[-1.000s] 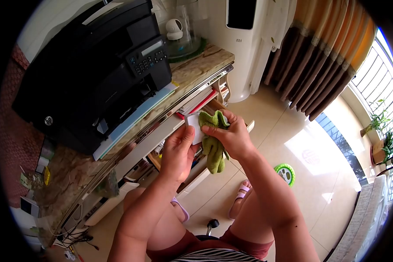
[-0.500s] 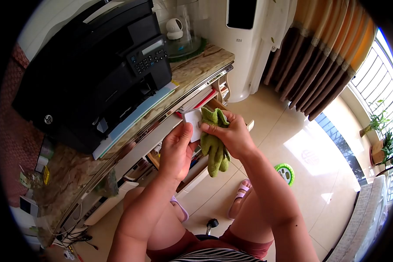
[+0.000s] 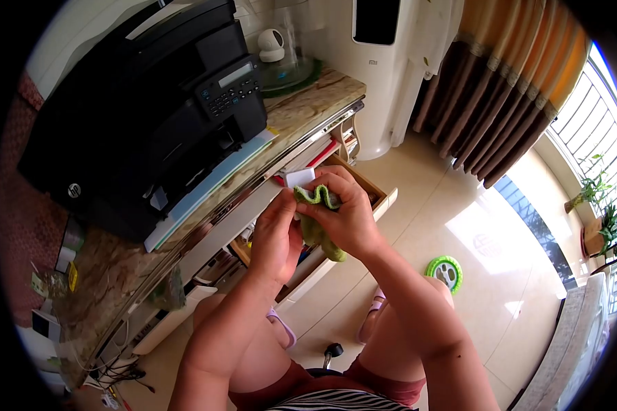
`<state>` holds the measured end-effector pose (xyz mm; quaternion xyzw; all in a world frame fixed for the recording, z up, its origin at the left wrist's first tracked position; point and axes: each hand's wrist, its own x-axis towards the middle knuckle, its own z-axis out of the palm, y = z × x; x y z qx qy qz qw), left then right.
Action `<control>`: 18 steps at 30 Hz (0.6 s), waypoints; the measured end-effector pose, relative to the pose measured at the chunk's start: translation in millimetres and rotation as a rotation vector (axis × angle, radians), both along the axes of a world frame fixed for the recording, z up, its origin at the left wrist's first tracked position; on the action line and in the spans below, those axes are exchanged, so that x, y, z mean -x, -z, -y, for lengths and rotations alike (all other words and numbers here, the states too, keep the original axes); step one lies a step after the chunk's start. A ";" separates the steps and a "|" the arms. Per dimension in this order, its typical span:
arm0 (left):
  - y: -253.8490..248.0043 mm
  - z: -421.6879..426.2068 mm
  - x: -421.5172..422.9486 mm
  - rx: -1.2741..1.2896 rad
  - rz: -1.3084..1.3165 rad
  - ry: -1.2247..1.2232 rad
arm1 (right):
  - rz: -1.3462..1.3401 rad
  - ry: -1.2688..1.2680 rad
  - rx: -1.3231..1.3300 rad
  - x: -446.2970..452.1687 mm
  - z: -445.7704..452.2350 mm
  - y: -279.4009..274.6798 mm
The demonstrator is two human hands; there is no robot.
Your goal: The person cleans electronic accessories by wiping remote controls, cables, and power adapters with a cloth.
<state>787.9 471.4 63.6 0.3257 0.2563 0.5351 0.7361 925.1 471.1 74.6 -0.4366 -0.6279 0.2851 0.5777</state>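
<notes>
A knitted green glove [image 3: 317, 235] hangs bunched from my right hand [image 3: 351, 211], whose fingers are closed round its cuff. My left hand [image 3: 275, 236] is closed right beside it, thumb tip against the edge of the cuff. A small white flat object [image 3: 299, 178] with rounded corners sticks up between both hands, just beyond the fingertips. Its lower part is hidden by the glove and fingers, as is my left hand's exact hold on it. Under my hands an open drawer [image 3: 389, 204] juts from the cabinet.
A black printer [image 3: 137, 130] stands on the marble-patterned cabinet top [image 3: 322, 94], with a white camera [image 3: 271, 45] behind it. A green-rimmed round scale [image 3: 445, 275] lies on the tiled floor. Cables [image 3: 120, 370] trail at lower left. Curtains [image 3: 487, 103] hang at the window.
My hands have drawn together. My right hand has turned inward and gathered the glove's cuff against my left fingers. The white object now shows only above the hands.
</notes>
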 end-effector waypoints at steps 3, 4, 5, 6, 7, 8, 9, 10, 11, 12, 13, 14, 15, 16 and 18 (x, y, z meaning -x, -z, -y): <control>-4.9 0.4 -1.2 -0.005 0.016 0.064 | 0.015 0.046 -0.036 -1.0 -1.2 -2.5; -7.6 1.3 -1.7 0.001 0.024 0.101 | 0.016 0.045 -0.036 -2.6 -1.4 -6.8; -11.2 3.3 -2.7 -0.001 0.025 0.100 | -0.061 0.043 0.132 -6.2 -1.0 -14.0; -15.4 5.8 -3.9 0.041 0.060 0.127 | -0.139 0.041 0.299 -9.2 -1.0 -18.8; -17.7 7.3 -4.4 0.082 0.096 0.154 | -0.110 0.045 0.209 -11.7 -5.2 -11.2; -16.6 6.7 -3.8 0.080 0.095 0.154 | -0.110 0.045 0.206 -14.1 -6.6 -11.7; -14.3 5.4 -2.6 0.081 0.085 0.159 | -0.172 0.027 0.265 -16.8 -8.0 -12.5; -13.2 4.4 -1.4 0.082 0.075 0.164 | -0.234 0.010 0.324 -19.3 -8.6 -13.0; -14.3 4.2 -0.3 0.096 0.103 0.177 | -0.235 0.009 0.321 -21.5 -8.3 -13.9; -14.3 2.8 0.1 0.092 0.103 0.175 | -0.277 -0.012 0.340 -23.7 -8.0 -15.8; -13.1 1.2 0.8 0.084 0.116 0.154 | -0.318 -0.033 0.361 -25.9 -7.6 -17.3; -12.2 0.1 1.7 0.077 0.129 0.132 | -0.358 -0.055 0.383 -28.4 -7.1 -18.1; -12.4 -1.6 2.8 0.078 0.133 0.126 | -0.303 -0.064 0.461 -31.6 -7.2 -17.5; -11.4 -2.9 3.9 0.075 0.136 0.120 | -0.299 -0.070 0.460 -29.4 -7.1 -14.0; -7.7 -5.8 4.6 0.106 0.164 0.130 | -0.051 -0.118 0.118 -23.1 -4.2 -7.9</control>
